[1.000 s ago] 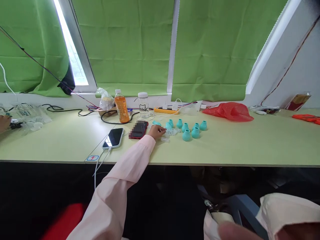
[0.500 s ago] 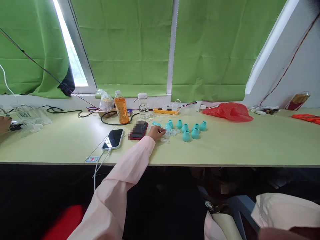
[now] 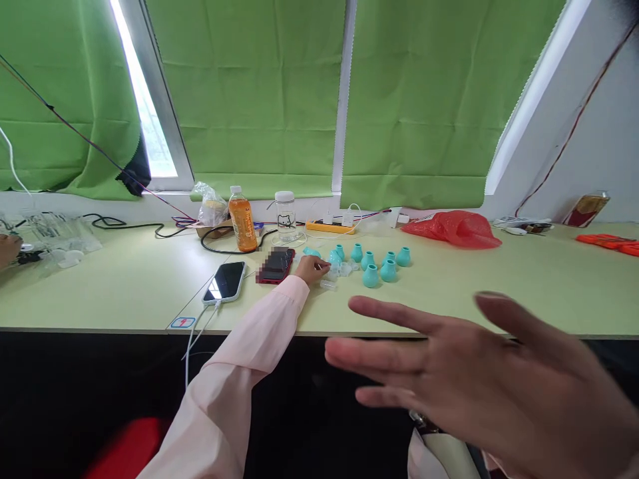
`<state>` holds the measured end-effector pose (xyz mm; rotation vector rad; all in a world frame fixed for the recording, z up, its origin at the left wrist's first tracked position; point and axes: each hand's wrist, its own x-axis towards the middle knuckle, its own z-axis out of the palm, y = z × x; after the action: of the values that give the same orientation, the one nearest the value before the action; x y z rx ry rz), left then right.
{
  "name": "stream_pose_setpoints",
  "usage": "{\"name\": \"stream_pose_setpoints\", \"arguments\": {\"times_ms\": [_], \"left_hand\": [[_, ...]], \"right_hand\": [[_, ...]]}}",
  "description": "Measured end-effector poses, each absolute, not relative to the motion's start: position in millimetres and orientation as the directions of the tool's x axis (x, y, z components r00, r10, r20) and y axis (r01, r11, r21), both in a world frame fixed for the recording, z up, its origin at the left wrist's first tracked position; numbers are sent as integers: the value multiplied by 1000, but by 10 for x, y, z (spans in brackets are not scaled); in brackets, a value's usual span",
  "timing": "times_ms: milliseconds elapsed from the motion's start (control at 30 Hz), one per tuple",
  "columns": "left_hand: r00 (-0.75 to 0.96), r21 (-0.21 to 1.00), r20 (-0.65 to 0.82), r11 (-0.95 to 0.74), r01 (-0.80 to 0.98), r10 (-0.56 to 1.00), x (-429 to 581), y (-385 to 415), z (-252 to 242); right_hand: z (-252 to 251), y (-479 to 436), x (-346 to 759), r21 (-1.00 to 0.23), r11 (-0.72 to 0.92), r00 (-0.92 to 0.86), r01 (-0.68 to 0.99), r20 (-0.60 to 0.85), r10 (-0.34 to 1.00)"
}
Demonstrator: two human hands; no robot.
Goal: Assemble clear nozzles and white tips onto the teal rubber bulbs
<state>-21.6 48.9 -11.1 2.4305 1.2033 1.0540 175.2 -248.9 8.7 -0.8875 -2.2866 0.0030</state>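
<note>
My left hand (image 3: 311, 270), in a pale pink sleeve, rests at the table with its fingertips pinched together; whatever they hold is too small to make out. Right beside those fingers lie small clear plastic pieces (image 3: 344, 269) and a short clear tube (image 3: 327, 285). Several turquoise bulb-shaped pieces (image 3: 370, 275) with open necks stand just to the right. Large in the foreground, my right hand (image 3: 464, 366) reaches in from the right with fingers spread and nothing in it. It hovers in front of the table edge, apart from the bulbs.
Left of my left hand lie a red-edged phone (image 3: 277, 265) and a white phone (image 3: 225, 282) on a cable. Behind stand an orange drink bottle (image 3: 242, 221), a clear bottle (image 3: 285, 218) and a yellow power strip (image 3: 329, 227). A red plastic bag (image 3: 453, 229) lies right. Another person's hand (image 3: 8, 249) shows far left.
My right hand has come into view from the lower right, fingers spread. My left hand stays pinched at the clear pieces. The view has shifted slightly.
</note>
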Motion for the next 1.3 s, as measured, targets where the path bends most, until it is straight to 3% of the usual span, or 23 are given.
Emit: {"name": "stream_pose_setpoints", "arguments": {"times_ms": [100,200,500,600,733,800,1100,1300], "left_hand": [[400,488,500,-631,603,768,-213,485,-114],[392,487,499,-624,611,773,-207,483,-117],[388,486,506,-626,609,770,-204,488,-125],[386,494,503,-624,605,773,-204,479,-119],[388,503,497,-622,600,776,-197,477,-116],[385,510,494,-619,598,779,-192,479,-115],[339,587,487,-589,555,805,-179,486,-133],[243,706,474,-531,469,846,-210,550,-158]], "right_hand": [[760,-2176,1464,-478,737,-576,478,462,674],[1056,-2077,1297,-620,705,-589,345,442,676],[892,-2196,1317,-691,695,-557,199,504,660],[875,-2234,1293,-552,758,-545,346,540,642],[850,-2199,1179,-133,864,-599,485,670,439],[819,-2142,1119,-18,856,-626,517,673,393],[616,-1763,1005,169,756,-668,633,613,422],[397,-1071,1073,166,573,-587,802,398,705]]}}
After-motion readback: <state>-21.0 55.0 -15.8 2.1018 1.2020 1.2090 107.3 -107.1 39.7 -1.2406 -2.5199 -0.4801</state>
